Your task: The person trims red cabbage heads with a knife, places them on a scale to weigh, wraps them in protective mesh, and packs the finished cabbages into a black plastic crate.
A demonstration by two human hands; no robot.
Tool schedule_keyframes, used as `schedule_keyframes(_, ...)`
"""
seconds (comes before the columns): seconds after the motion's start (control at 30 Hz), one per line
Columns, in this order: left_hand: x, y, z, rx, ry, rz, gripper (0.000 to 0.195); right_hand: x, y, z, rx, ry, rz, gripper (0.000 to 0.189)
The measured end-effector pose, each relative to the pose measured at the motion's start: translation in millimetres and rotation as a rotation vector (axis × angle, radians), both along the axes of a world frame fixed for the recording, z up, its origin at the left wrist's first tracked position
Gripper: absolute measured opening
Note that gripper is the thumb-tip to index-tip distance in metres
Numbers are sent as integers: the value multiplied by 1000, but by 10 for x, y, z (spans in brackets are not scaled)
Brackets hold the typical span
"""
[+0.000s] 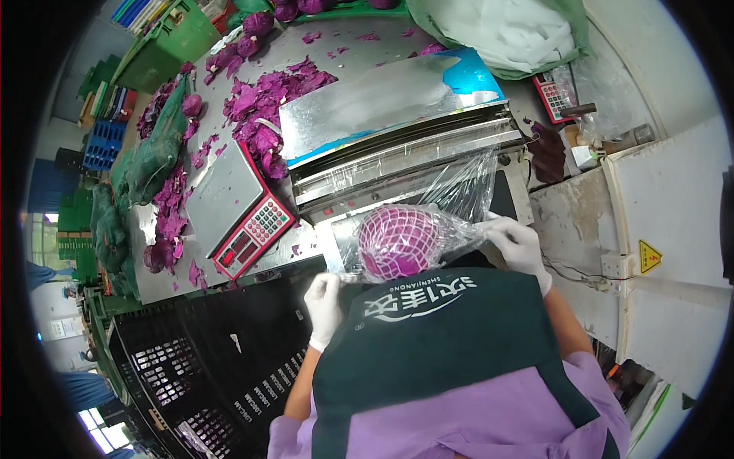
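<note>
A red cabbage (395,241) in a white foam mesh net rests on the front of the film-wrapping machine (395,155), close to my apron. Clear plastic film (467,189) runs from the machine's roller over the cabbage and is drawn out in creases to the right. My right hand (516,244), in a white glove, pinches the gathered film beside the cabbage. On the other side, my gloved left hand (324,307) has its fingers closed at the film's lower left edge. The cabbage's underside is hidden.
Left of the machine stands a red digital scale (246,229). Loose purple leaves (258,109) cover much of the steel table (218,123). Green mesh sacks (157,152) lie along its left edge. Below is a black plastic crate (229,344); a bag of white nets (504,34) sits behind.
</note>
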State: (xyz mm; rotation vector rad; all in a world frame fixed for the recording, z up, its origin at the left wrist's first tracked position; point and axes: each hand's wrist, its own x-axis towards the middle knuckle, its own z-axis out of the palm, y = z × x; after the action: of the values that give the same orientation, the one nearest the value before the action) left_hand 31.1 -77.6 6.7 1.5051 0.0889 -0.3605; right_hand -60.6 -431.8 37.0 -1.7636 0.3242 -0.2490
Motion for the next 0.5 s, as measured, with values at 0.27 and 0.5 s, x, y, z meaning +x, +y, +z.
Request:
schedule_keyframes(0.27, 376, -410, 422, -426, 212, 492, 16, 651, 176, -107, 237, -230, -350, 18)
schedule_keyframes(0.5, 364, 524, -43, -308, 278, 703, 27, 647, 350, -232, 186, 106, -348, 19)
